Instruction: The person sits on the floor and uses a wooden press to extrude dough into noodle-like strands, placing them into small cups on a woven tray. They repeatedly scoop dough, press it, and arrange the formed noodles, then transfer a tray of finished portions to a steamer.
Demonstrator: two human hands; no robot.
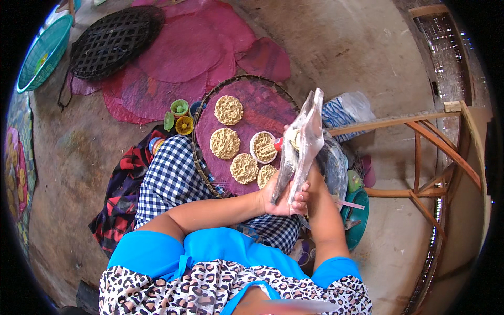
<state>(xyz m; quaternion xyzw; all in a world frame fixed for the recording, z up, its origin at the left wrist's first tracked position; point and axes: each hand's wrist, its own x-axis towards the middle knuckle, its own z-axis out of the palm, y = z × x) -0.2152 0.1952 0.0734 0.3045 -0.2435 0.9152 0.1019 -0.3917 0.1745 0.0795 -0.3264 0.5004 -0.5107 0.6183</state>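
Note:
A long, pale two-armed hand press, its arms smeared and shiny, is tilted over the right side of a round tray lined with pink cloth. My left hand is closed round the near ends of its arms. Mostly hidden behind the press, my right hand grips it from the right. A red piece at the press points at a white ring mould filled with beige dough strands. Several round dough-strand cakes lie around the mould, among them one cake at the far side.
Left of the tray stand a green cup and a yellow cup. Pink sheets, a black woven basket and a turquoise basket lie beyond. At right are a wooden frame, a plastic bag and a green basin.

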